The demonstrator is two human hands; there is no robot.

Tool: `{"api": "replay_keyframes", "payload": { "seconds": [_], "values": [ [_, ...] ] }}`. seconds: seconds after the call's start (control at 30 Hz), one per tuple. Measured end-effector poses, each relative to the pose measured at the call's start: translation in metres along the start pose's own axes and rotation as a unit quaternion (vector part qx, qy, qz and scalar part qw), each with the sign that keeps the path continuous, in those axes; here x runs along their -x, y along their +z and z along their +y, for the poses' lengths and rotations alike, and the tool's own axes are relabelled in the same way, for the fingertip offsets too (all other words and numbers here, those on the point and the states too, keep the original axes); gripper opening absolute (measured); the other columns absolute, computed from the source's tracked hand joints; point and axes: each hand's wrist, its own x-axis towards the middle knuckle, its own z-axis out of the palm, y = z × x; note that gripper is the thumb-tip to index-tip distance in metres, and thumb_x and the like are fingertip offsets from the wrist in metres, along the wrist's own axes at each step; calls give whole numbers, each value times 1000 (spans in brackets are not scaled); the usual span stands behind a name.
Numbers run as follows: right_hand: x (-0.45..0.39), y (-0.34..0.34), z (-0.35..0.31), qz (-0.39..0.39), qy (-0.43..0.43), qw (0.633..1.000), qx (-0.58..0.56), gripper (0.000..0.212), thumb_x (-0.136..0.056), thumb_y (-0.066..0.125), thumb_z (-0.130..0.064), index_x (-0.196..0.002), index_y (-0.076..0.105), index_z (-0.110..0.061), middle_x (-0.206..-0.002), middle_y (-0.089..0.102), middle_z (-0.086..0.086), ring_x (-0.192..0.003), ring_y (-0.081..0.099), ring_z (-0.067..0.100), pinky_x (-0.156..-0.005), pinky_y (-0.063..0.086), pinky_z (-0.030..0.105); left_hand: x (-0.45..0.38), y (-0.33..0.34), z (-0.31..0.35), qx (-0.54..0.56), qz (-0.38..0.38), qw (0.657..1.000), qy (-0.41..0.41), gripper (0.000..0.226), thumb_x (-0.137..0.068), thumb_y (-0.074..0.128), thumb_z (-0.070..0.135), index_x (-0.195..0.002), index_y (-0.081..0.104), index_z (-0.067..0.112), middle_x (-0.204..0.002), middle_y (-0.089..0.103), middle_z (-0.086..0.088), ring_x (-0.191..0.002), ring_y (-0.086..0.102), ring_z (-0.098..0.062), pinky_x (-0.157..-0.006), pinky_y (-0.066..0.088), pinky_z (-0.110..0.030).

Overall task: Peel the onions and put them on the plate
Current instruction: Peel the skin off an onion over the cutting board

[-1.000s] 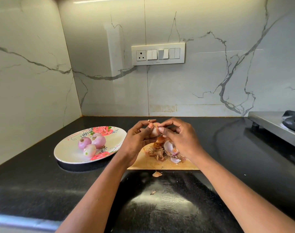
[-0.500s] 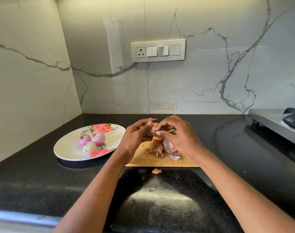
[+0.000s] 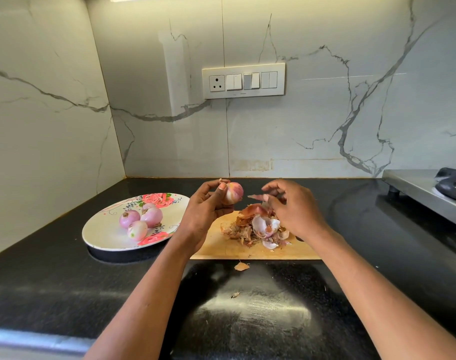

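Note:
My left hand (image 3: pixel 204 211) holds a small pink onion (image 3: pixel 233 192) up above the wooden cutting board (image 3: pixel 221 249). A little to the right, my right hand (image 3: pixel 291 207) pinches a strip of onion skin (image 3: pixel 256 196) between thumb and fingers, apart from the onion. Under that hand a pile of peels (image 3: pixel 256 227) lies on the board. Three peeled onions (image 3: pixel 141 220) sit together on the floral plate (image 3: pixel 104 237) at the left.
The black countertop (image 3: pixel 247 320) carries two loose skin scraps (image 3: pixel 241 266) in front of the board. A steel stove (image 3: pixel 427 193) stands at the right edge. Marble walls close the back and left; a switch panel (image 3: pixel 243 80) is on the back wall.
My hands were together on the onion; now they have separated. The right hand has pulled a strip of skin off to the right, and the left hand holds the onion alone.

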Motion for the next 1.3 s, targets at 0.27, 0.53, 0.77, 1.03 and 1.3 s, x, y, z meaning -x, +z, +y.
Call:
{"api": "replay_keyframes", "payload": {
  "seconds": [0.27,0.53,0.77,1.03,1.3],
  "values": [
    [8,9,-22,-74,-83,985,-133,47,-80,85,-18,-122,70,-31,-120,65,-10,-97,67,-1,-79,57,15,3,3,-1,-11,-52,999,-11,25,-104,51,18,-121,64,5,-110,70,-17,-90,70,-19,-74,57,-27],
    [10,5,-22,-78,-97,981,-148,36,-85,80,-8,-119,73,-16,-112,72,-3,-94,72,2,-82,58,17,3,2,-2,-39,-48,998,-11,25,-103,54,20,-120,65,5,-112,69,-16,-89,67,-18,-72,55,-25],
    [10,2,-23,-77,-86,980,-160,28,-84,80,-7,-110,75,-16,-102,75,-9,-91,73,0,-82,59,19,3,2,-1,-57,-45,997,-11,27,-103,54,23,-121,67,8,-114,70,-16,-93,67,-20,-73,55,-24],
    [8,4,-18,-16,-91,990,-111,8,-85,78,-5,-89,77,-12,-85,74,-5,-74,72,5,-68,59,20,5,4,1,-71,-54,996,-3,27,-104,53,23,-121,67,9,-107,72,-9,-87,68,-14,-70,54,-20],
    [6,3,-15,14,-42,994,-103,8,-89,73,-10,-93,71,-16,-80,70,-10,-72,67,3,-65,54,17,5,4,1,-69,-49,996,6,26,-103,53,23,-123,66,13,-109,71,-5,-89,69,-13,-72,55,-22]
  ]
}}
